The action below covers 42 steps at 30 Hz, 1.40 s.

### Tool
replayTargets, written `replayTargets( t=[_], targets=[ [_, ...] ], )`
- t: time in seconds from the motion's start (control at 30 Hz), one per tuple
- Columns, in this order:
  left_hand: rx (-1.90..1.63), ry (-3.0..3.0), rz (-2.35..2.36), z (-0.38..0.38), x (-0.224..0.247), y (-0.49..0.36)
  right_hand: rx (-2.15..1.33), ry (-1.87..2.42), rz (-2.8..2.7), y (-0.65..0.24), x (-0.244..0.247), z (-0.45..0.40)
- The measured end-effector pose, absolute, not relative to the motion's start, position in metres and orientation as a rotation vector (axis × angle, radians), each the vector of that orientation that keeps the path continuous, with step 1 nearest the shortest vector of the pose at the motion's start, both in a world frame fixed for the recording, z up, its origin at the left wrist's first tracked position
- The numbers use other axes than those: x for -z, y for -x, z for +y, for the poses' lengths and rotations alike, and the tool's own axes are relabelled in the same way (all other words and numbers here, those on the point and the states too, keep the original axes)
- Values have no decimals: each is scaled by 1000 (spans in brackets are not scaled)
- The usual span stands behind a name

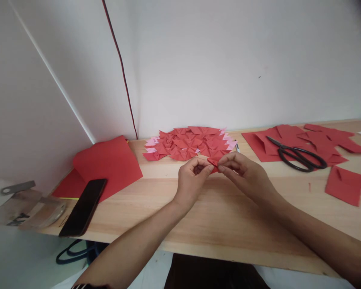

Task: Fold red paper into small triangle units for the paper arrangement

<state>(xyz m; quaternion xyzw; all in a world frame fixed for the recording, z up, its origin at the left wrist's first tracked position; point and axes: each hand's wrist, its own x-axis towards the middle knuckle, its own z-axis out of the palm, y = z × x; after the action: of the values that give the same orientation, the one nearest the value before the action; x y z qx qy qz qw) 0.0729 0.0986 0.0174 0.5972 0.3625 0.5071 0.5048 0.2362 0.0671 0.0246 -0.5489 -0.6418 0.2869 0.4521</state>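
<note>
A small folded piece of red paper (214, 162) is pinched between my two hands above the middle of the table. My left hand (191, 176) grips its left side with thumb and fingers. On the right side, the fingertips of my right hand (245, 172) close on the same paper. Just behind it lies a pile of folded red paper pieces (188, 143), with pink folded pieces (229, 141) showing at its edges. My fingers hide part of the held paper.
Black-handled scissors (301, 155) rest on red paper sheets (267, 140) at the right. A cut red piece (343, 186) lies nearer. At left are a large red sheet (108, 164), a black phone (86, 206) and a clear plastic container (45, 210). A wall stands behind the wooden table (222, 224).
</note>
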Motion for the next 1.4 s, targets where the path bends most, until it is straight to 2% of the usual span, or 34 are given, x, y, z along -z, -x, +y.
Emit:
replayTargets(
  t=[0.43,0.67,0.93,1.4],
  targets=[
    [-1273,-1581,929,93,-21,-71,-1201,1264,-1490,-237,-24,71],
    [-1254,-1552,894,92,-23,-72,-1107,1275,-1506,-236,-30,68],
    [-1159,-1228,822,98,-19,-73,-1028,1287,-1529,-237,-28,68],
    [-1008,-1237,795,102,-19,-68,-942,1313,-1581,-236,-26,65]
  ],
)
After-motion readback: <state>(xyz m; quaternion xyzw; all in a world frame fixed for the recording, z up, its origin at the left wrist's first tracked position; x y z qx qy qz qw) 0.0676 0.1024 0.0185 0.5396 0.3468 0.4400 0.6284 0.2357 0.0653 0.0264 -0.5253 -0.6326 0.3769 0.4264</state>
